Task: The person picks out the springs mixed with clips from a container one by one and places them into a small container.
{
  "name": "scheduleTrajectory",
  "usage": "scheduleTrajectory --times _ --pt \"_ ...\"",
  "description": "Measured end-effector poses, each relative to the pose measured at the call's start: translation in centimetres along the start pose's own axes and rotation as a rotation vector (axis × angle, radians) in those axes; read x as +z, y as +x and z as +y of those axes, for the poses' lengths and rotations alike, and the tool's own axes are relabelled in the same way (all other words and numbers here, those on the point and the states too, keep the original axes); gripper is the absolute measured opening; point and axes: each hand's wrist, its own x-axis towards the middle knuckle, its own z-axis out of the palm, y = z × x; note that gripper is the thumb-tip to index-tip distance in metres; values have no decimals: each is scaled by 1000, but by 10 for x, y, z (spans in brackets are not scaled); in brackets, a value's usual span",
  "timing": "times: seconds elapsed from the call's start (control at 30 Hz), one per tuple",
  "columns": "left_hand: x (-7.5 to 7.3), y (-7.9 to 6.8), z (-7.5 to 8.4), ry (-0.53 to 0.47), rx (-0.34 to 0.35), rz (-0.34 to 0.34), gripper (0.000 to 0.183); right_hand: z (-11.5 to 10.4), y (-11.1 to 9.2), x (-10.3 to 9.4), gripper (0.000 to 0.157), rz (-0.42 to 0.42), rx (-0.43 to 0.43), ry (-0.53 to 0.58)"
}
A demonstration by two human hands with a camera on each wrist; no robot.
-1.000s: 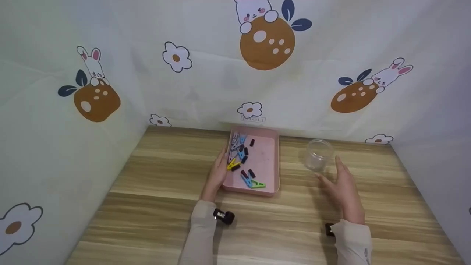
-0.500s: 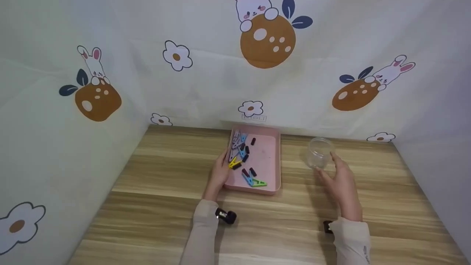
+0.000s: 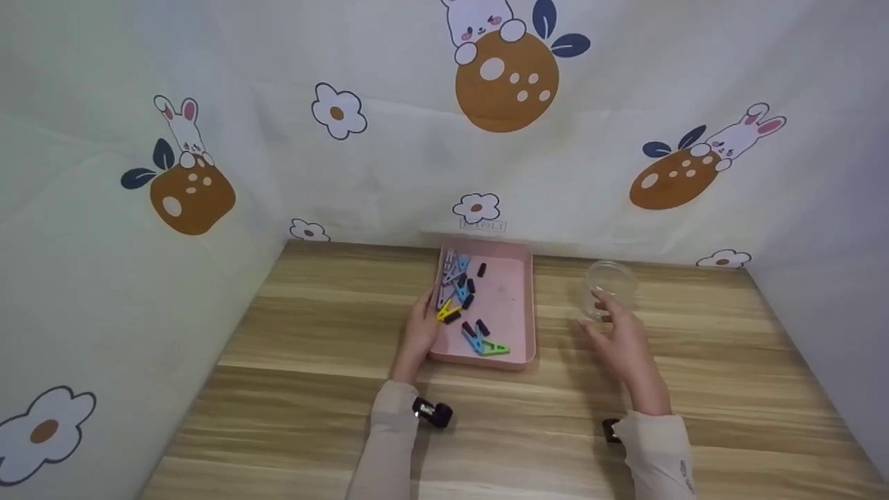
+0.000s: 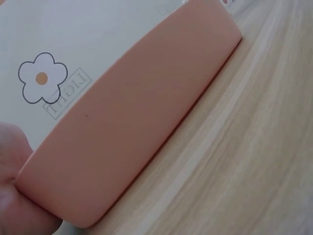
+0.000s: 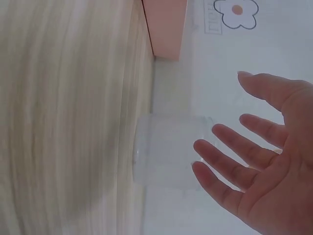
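My left hand (image 3: 419, 335) holds the left side of a pink tray (image 3: 501, 312); in the left wrist view its fingers (image 4: 12, 147) lie at the tray's near corner. Plastic clothes pegs with dark grips lie in the tray, mostly along its left wall: grey pegs (image 3: 449, 272), a yellow peg (image 3: 445, 310), blue pegs (image 3: 473, 339) and a green peg (image 3: 496, 348). To the right of the tray stands a clear plastic jar (image 3: 615, 276). My right hand (image 3: 624, 351), fingers spread and relaxed, hovers before the jar (image 5: 166, 152), holding nothing.
The wood-grain table (image 3: 312, 326) meets pale fabric walls (image 3: 389, 160) printed with rabbits and flowers at the back and both sides. The tray and jar stand close to the back wall. Black wrist cameras (image 3: 434, 414) sit at both cuffs.
My right hand has moved left, its fingers now overlapping the jar in the head view. My left hand stays on the tray, and tray, pegs and jar keep their places.
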Motion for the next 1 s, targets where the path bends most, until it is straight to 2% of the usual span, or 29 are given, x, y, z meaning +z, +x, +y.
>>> scheduleTrajectory --times 0.2,0.4,0.7,1.0 --pt "-2 -1 1 9 4 12 49 -7 5 13 54 -38 -44 26" --pt "-2 0 1 25 41 0 48 -16 11 23 52 -70 -92 38" --pt "-3 1 1 132 43 1 48 -27 19 38 49 -115 -129 88" --pt "-2 1 -3 112 34 -2 48 -35 27 49 48 -175 -136 69"
